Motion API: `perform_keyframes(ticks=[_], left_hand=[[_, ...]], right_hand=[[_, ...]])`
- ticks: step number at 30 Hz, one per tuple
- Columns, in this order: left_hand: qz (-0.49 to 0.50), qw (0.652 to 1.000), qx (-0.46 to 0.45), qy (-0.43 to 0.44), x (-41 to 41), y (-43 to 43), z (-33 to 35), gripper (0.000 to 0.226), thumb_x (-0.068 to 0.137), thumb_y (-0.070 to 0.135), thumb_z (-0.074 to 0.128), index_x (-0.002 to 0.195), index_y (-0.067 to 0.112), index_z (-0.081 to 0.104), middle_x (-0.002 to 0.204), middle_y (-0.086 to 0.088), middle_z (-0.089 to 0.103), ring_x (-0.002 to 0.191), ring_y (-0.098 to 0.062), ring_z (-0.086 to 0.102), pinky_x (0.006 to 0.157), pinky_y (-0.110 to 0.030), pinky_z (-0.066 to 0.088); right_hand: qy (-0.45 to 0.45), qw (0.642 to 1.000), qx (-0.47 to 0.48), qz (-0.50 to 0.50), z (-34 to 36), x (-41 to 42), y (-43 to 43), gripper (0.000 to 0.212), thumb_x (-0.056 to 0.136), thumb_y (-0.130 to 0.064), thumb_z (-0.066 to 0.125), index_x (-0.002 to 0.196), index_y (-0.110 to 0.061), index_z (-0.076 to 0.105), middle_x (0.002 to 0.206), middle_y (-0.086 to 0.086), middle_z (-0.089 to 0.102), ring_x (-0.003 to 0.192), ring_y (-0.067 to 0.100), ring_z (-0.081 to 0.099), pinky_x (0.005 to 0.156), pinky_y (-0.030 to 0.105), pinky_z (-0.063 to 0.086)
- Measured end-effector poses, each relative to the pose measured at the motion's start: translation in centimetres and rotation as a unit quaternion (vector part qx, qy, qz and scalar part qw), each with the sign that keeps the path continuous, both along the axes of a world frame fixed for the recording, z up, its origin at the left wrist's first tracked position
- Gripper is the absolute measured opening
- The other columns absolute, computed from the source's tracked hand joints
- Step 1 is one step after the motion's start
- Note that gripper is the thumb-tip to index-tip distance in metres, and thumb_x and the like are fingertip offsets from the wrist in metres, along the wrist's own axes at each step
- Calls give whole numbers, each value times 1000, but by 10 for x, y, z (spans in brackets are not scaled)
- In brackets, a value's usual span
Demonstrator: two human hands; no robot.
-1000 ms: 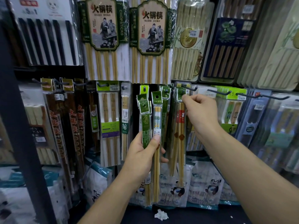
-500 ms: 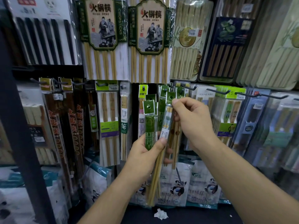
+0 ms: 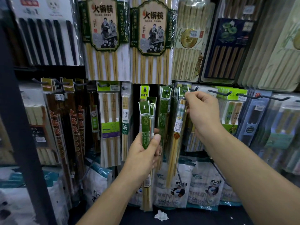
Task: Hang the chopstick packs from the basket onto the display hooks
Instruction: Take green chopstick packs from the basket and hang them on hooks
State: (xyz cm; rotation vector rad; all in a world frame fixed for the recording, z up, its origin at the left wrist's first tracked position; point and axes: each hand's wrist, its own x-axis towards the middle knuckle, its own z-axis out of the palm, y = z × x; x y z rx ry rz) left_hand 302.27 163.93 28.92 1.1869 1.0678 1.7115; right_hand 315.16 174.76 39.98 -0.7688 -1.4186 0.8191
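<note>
The left hand [image 3: 146, 153], just below the centre of the view, has its grip closed round a bundle of packs [image 3: 145, 122], with the thumb pressed across the front and the fingers curled behind. The bundle stands upright. Its green headers rise from the fist toward 12 o'clock and its bamboo ends stick out below the wrist toward 6 o'clock. The packs overlap and the palm covers their middle, so they are hard to count.

The right hand [image 3: 203, 114], at 2 o'clock from the left one, has its grip narrowed to a pinch on the green header of a single pack [image 3: 176, 137]. This pack hangs from the fingertips slightly slanted, its lower end toward 7 o'clock. The header sits right at the tip of a dark hook [image 3: 193, 89]. Fingertips and glare on the plastic hide whether its hole is over the wire. At 9 o'clock of that header, hung packs [image 3: 164, 111] crowd the neighbouring hooks, and their print is too small to read.

Tall packs [image 3: 103, 38] at 12 o'clock are cut off by the top edge. Panda bags [image 3: 178, 189] at 6 o'clock are partly hidden behind both forearms, and a scrap of paper [image 3: 160, 215] lies below them. A dark post [image 3: 21, 127] blocks the far 9 o'clock side.
</note>
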Motion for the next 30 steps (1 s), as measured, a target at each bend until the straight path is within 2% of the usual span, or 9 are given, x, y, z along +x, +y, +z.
perform_keyframes(ticks=[3,5,7,10,13,16,19,27,30], left_hand=[[4,1000,-23,-8,-2,1,-4,74,93,51,65,153,48,21,69,3,52,49,-7,40,45,-21,35],[-2,1000,-11,-26,-1,1,-5,82,99,43,63,156,50,5,70,3,52,50,-7,40,45,-22,34],[-8,999,7,-48,0,1,-3,83,98,32,58,154,54,1,72,3,57,51,-8,43,45,-22,35],[-6,999,27,-24,1,-2,0,51,102,29,55,130,59,27,75,1,60,59,-12,53,51,-25,45],[8,999,46,13,2,-4,4,15,106,24,54,121,24,53,78,2,63,68,-15,61,58,-27,53],[15,999,49,11,7,-4,8,12,104,21,57,115,15,60,81,1,68,74,-16,66,62,-29,58],[24,998,59,10,10,-5,9,11,102,20,60,103,27,69,83,0,71,74,-16,69,64,-30,59],[24,998,55,-24,10,-4,7,14,95,34,64,99,31,76,98,-2,79,93,-18,76,74,-27,61],[69,997,39,0,4,0,3,18,103,24,56,104,24,75,88,5,75,83,-10,70,71,-20,56]], right_hand=[[-3,1000,-6,-3,0,0,1,34,94,-18,59,81,12,53,71,7,41,66,19,34,78,21,43],[-6,1000,-9,-10,-1,0,2,33,94,-17,60,81,13,54,70,7,41,65,18,35,85,25,45],[-14,1000,-12,-22,-4,2,3,33,94,-20,63,79,10,58,65,8,42,61,16,38,82,24,49],[-17,998,1,-58,-10,4,-2,22,93,-27,70,81,-8,64,62,-7,52,55,5,45,63,22,45],[-16,999,20,-39,-15,5,-17,18,95,-27,67,82,-14,66,61,-11,56,53,-2,49,58,18,46],[-42,997,48,53,-20,2,-35,25,98,-25,64,81,-10,71,62,-3,57,56,5,51,55,16,45],[-55,992,69,96,-24,-2,-44,23,98,-23,65,80,-10,71,58,-4,55,57,6,50,53,15,43],[-3,995,22,95,-20,-1,-38,28,99,-21,62,72,-22,68,60,-6,56,54,8,50,50,17,44],[30,998,6,53,-13,2,-28,28,99,-23,62,74,-11,66,64,2,52,56,14,45,52,24,41]])
